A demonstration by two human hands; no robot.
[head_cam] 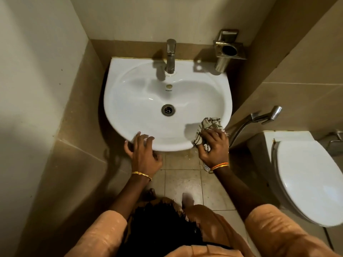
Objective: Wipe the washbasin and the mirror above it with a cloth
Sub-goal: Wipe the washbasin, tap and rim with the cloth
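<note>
A white washbasin point(130, 101) is fixed to the tiled wall, with a metal tap point(170, 58) at its back and a drain point(168, 109) in the bowl. My right hand point(214, 148) presses a crumpled pale checked cloth point(207, 127) on the basin's front right rim. My left hand point(143, 153) rests with spread fingers on the front left rim, holding nothing. The mirror is out of view.
A steel holder cup point(225, 52) hangs on the wall at the basin's back right. A hand spray point(259, 119) hangs right of the basin. A white toilet with closed lid point(308, 180) stands at the right. Tiled walls close in on both sides.
</note>
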